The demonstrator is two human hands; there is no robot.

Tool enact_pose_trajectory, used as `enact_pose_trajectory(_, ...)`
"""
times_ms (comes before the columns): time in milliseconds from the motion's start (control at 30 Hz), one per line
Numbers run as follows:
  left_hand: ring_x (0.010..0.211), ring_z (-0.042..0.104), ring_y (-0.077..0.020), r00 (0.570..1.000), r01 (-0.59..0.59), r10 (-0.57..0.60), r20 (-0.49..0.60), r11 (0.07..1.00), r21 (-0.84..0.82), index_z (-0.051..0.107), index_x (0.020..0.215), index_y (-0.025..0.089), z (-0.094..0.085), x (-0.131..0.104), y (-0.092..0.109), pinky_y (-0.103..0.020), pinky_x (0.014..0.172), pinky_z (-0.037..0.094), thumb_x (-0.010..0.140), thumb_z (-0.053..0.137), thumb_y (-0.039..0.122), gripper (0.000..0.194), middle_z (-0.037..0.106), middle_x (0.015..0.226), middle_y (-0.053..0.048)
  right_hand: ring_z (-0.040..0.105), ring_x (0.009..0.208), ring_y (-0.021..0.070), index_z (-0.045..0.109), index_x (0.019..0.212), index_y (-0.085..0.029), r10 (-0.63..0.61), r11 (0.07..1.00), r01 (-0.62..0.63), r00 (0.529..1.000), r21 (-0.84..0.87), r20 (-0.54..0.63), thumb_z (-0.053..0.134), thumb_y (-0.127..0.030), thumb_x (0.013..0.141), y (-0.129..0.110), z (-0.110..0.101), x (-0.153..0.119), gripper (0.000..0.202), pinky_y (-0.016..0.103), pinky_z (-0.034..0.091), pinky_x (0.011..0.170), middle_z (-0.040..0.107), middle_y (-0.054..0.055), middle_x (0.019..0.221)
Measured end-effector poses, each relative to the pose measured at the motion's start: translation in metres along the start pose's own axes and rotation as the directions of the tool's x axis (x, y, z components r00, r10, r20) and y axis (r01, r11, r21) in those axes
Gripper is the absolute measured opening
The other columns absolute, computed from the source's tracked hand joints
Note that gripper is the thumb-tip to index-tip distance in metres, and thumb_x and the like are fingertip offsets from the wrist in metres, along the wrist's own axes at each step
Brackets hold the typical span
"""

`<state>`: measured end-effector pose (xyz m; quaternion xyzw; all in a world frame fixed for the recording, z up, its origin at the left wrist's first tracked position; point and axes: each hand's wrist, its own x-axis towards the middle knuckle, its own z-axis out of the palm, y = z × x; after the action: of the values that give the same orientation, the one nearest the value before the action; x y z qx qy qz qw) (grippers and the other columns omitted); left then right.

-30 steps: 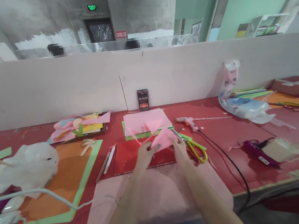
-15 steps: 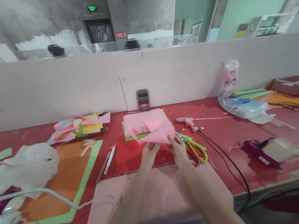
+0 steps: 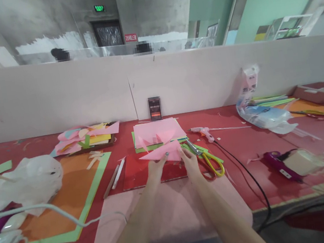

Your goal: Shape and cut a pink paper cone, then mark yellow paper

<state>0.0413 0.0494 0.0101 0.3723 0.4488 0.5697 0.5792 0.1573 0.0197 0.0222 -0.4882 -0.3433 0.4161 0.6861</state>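
A folded pink paper (image 3: 166,151) is held between my two hands above a red board (image 3: 136,174). My left hand (image 3: 157,167) pinches its lower edge, fingers closed on it. At the paper's right end, my right hand (image 3: 190,161) grips the edge. Behind it lies a stack of pink sheets (image 3: 159,131) with green ones underneath. Scissors with yellow handles (image 3: 214,164) rest just right of my right hand, beside green paper strips. A pink glue gun (image 3: 205,133) lies farther back on the right.
A white plastic bag (image 3: 31,181) lies on orange sheets (image 3: 74,183) at left. Behind is a tray of paper scraps (image 3: 91,139). Two pens (image 3: 119,174) lie near the board. A phone (image 3: 155,108) leans on the partition. At right are a power strip (image 3: 283,166) and black cord.
The pink paper has moved slightly down and left and looks narrower, tapering to a point at left. My left hand has shifted left with it; the scissors' blades show more fully.
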Motion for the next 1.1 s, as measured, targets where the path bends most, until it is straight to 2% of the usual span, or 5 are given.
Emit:
enact_pose_trajectory(367,0.071,0.062,-0.0169,0.992,0.111,-0.089,0.092,0.955,-0.276,0.064,0.083,0.01,0.004,-0.001,-0.005,-0.03,0.066,0.053,0.05,0.079,0.031,0.042,0.067,0.081,-0.007,0.044,0.047,0.0103,0.063,0.066,-0.018,-0.167,0.971,0.171,0.985,-0.168,0.037,0.063,-0.043,0.067,0.001,-0.002,0.0,0.025,0.022,0.036,0.044,0.054,-0.002,0.055)
enact_pose_trajectory(567,0.078,0.063,-0.0189,0.993,0.104,-0.115,-0.025,0.957,-0.27,0.064,0.081,0.012,0.0,0.001,-0.002,-0.031,0.069,0.052,0.048,0.079,0.031,0.041,0.067,0.086,-0.007,0.042,0.044,0.0103,0.063,0.068,-0.019,-0.145,0.966,0.172,0.978,-0.191,0.151,0.064,-0.044,0.066,0.009,-0.002,0.001,0.025,0.023,0.035,0.042,0.054,-0.002,0.056)
enact_pose_trajectory(900,0.084,0.062,-0.0219,0.994,0.107,-0.105,0.023,0.969,-0.222,0.063,0.085,0.012,0.002,-0.001,0.001,-0.031,0.067,0.053,0.049,0.079,0.032,0.045,0.067,0.09,-0.009,0.039,0.032,0.0082,0.063,0.071,-0.018,-0.115,0.982,0.122,0.992,-0.147,0.057,0.061,-0.045,0.068,-0.005,0.002,-0.006,0.028,0.022,0.03,0.033,0.045,-0.006,0.041)
enact_pose_trajectory(1000,0.089,0.061,-0.0205,0.996,0.085,-0.077,0.038,0.946,-0.311,0.062,0.091,0.014,0.0,0.0,0.001,-0.031,0.073,0.053,0.052,0.078,0.031,0.045,0.066,0.097,-0.008,0.039,0.031,0.0055,0.064,0.087,-0.019,-0.136,0.985,0.137,0.991,-0.102,0.017,0.064,-0.042,0.066,-0.008,0.005,-0.008,0.032,0.022,0.03,0.031,0.063,-0.001,0.065)
enact_pose_trajectory(1100,0.095,0.06,-0.0177,0.996,0.032,0.009,0.091,0.903,-0.429,0.059,0.097,0.018,-0.002,0.001,0.001,-0.031,0.083,0.05,0.06,0.073,0.032,0.042,0.063,0.104,-0.006,0.044,0.036,0.0044,0.063,0.092,-0.02,-0.189,0.979,0.19,0.982,-0.073,0.016,0.065,-0.039,0.065,-0.009,0.006,-0.008,0.034,0.021,0.032,0.033,0.065,0.003,0.088)
